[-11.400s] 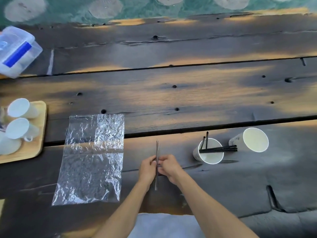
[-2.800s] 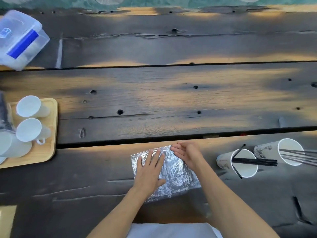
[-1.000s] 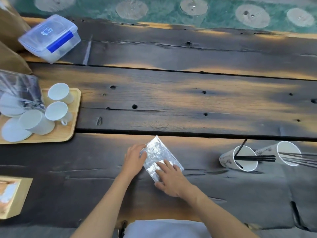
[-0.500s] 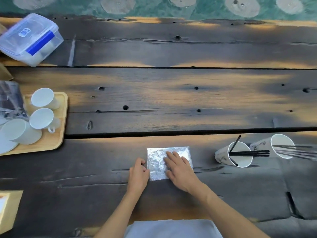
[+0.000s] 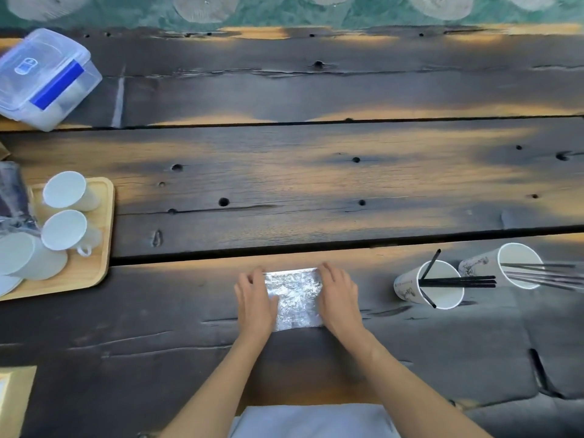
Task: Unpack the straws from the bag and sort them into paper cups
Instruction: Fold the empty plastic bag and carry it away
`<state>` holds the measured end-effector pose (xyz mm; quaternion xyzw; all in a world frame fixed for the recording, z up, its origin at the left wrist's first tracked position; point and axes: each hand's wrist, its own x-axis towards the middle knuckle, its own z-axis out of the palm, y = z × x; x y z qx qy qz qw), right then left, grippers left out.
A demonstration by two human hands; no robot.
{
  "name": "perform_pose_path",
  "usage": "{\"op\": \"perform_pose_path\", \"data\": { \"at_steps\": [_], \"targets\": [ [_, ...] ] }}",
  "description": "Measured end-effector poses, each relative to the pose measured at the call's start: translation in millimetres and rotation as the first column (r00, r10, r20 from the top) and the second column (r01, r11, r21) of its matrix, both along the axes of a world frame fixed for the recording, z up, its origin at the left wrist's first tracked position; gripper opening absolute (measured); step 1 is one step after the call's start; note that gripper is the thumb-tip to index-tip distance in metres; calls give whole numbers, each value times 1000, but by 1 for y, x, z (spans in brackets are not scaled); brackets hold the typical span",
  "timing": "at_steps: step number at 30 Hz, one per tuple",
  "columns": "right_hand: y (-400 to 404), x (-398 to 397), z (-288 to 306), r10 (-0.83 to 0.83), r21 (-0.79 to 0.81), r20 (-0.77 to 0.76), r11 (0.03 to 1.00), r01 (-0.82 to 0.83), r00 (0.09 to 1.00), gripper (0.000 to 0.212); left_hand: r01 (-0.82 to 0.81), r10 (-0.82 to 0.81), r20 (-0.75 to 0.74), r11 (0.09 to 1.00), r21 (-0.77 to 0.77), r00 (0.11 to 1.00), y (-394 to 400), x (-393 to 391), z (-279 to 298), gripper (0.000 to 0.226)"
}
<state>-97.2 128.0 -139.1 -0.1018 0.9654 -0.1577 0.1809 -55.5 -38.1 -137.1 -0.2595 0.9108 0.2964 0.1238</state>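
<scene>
With black straws [image 5: 458, 281] already in the near paper cup [image 5: 429, 284] and grey ones in the far-right cup [image 5: 502, 265], we judge sorting done: left hand [image 5: 254, 300] and right hand [image 5: 339, 297] lie flat, grasping nothing, flanking the folded, seemingly empty bag [image 5: 295, 297] on the counter [image 5: 316, 184].
</scene>
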Motion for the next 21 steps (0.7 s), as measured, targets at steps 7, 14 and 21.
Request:
{"op": "perform_pose_path", "data": {
  "at_steps": [7,14,21],
  "targets": [
    [2,-45,-5,-114,-38,182,992,122,977,33,-256,256,31,936,243,966,-14,-8,1,48],
    [-1,-53,-3,-46,-71,260,995,67,964,29,-384,335,191,745,546,923,-32,-8,2,12],
    [-22,-58,16,294,-424,464,902,-82,835,14,-223,198,118,677,701,973,-36,2,20,11]
  ]
}}
